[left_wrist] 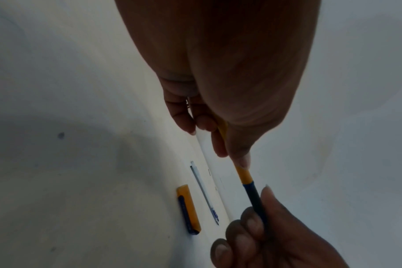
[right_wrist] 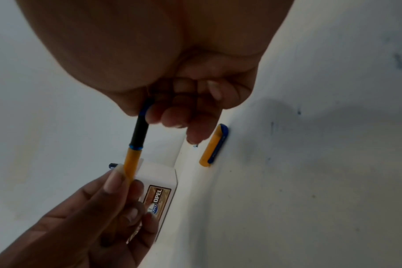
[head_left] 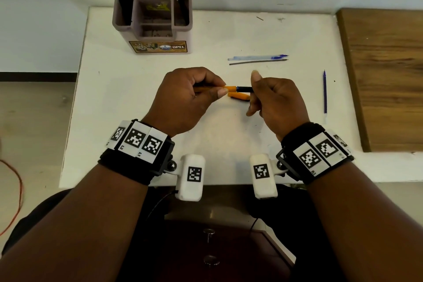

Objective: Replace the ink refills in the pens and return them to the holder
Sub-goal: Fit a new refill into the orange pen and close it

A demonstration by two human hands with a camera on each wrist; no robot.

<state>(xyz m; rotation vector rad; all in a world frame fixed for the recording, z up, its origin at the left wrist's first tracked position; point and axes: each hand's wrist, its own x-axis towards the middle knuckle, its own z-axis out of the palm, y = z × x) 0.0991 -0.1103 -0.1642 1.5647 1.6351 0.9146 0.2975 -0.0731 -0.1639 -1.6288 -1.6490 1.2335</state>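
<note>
orange pen (head_left: 231, 87) pinched between left hand (head_left: 185, 101), right hand (head_left: 278, 103)

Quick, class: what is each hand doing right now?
Left hand: closed, pinching the pen's orange barrel.
Right hand: closed on the pen's black grip.

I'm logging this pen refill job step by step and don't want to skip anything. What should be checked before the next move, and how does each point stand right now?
1. Left hand grips the orange barrel: ok.
2. Right hand grips the black grip section: ok.
3. Barrel and grip section in line and meeting at the blue ring: ok.
4. Refill inside the pen: cannot tell, hidden by the barrel.
5. Cap within reach on the table, below the hands: ok.
6. Loose refills and lie clear of the hands: ok.
7. Holder upright with free compartments: ok.
</note>
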